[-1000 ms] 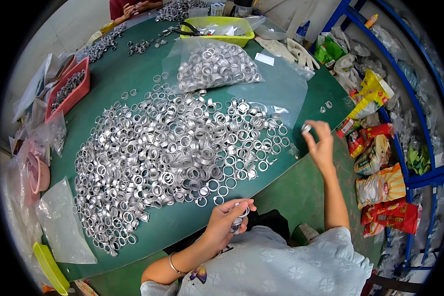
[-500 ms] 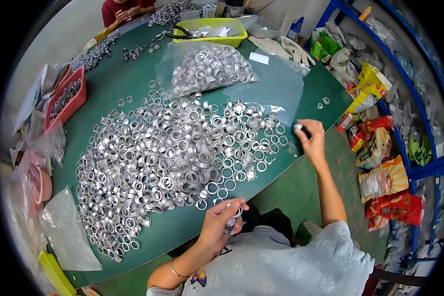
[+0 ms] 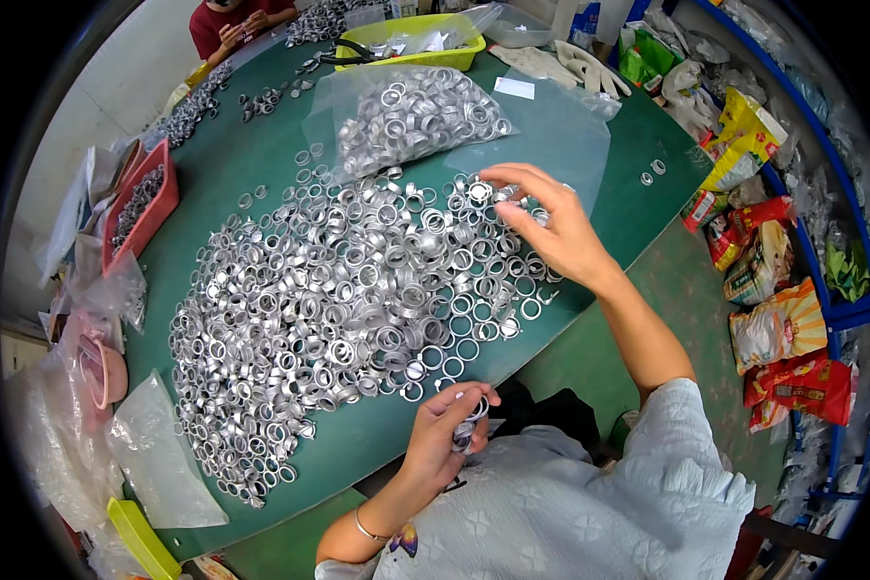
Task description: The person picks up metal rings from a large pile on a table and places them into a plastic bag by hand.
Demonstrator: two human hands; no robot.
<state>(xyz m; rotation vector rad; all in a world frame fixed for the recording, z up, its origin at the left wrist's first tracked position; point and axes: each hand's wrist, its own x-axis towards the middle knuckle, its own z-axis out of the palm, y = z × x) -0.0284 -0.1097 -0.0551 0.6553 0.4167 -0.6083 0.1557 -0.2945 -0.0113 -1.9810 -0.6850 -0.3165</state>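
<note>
A broad heap of silver metal rings (image 3: 300, 319) covers the middle of the green table (image 3: 227, 179). At the table's near edge, my left hand (image 3: 435, 440) is closed around a few of these metal rings (image 3: 465, 432), with one standing out between thumb and forefinger. My right hand (image 3: 558, 232) hovers over the right end of the heap, thumb and fingers apart. Its fingertips are close to a ring with a filled centre (image 3: 478, 191); whether they touch it, I cannot tell. No ring shows between those fingers.
Behind the heap lies a clear plastic bag of rings (image 3: 420, 121), near a yellow-green basket (image 3: 411, 56). A red bin (image 3: 150, 220) stands at the left. Two loose rings (image 3: 652, 172) lie far right. A person in dark red (image 3: 237, 29) handles something across the table.
My right hand has moved left from the table's right edge to above the heap, and its fingers have opened; the small ring it pinched no longer shows. My left hand keeps its rings.
</note>
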